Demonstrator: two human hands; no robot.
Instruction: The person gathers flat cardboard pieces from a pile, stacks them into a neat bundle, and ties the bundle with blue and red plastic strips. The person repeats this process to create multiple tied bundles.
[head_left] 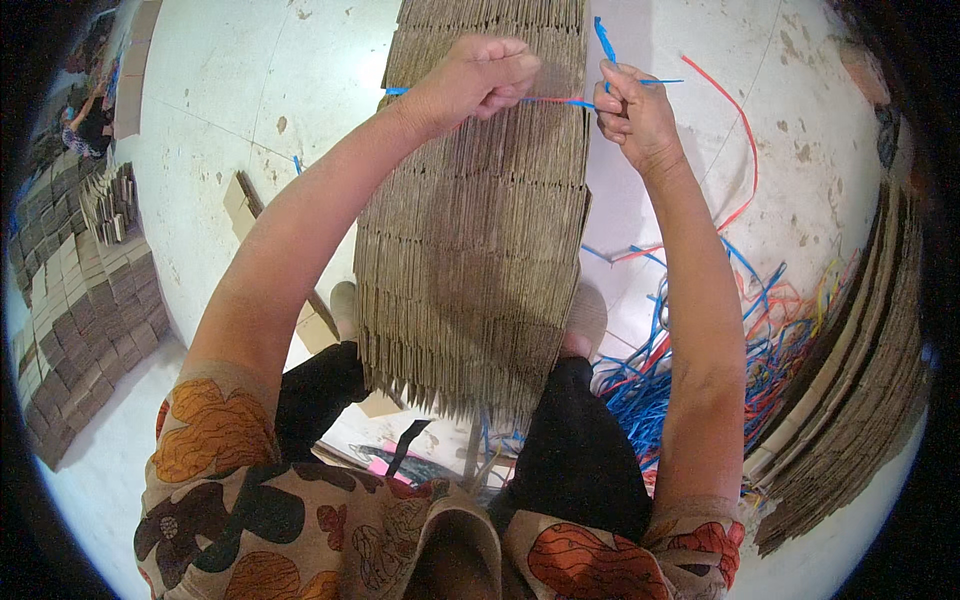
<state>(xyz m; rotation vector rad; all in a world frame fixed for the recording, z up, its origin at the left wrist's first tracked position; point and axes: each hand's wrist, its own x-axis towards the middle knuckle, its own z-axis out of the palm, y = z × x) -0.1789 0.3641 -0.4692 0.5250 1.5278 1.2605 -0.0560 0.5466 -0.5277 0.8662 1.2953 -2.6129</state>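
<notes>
- Pale floor (230,90), stained in patches, underlies everything; one continuous surface.
- Central cardboard stack (460,240): one, long, thin edges uppermost, running away from the body between the two legs. Pieces too tightly packed to count.
- Right-hand cardboard stack (850,400): one seen, bowed by the lens. Left-hand cardboard piles (95,310): several rows, exact number not resolved.
- Strap heap (640,400): one tangle, mostly blue with some red, beside the right leg; strands not countable.
- Hands: two, both near the far part of the central stack. Left hand (490,75) above it, fingers curled into a fist; cannot tell whether they grip the strap. Right hand (635,110) just past the stack's right edge, thumb and forefinger pinching blue strap, other fingers folded in.
- Blue-and-red strap (555,101): one line visible, crossing the central stack beneath or through the left fist to the right hand. Short blue ends project up and rightward.
- Loose red strip (748,140): one, curved, on the floor right of the right hand.
- Technique (judgement): step looks like tensioning the strap. Keep it flat, square to the stack, pull evenly; too hard could crush outer edges, too slack could let pieces splay.
</notes>
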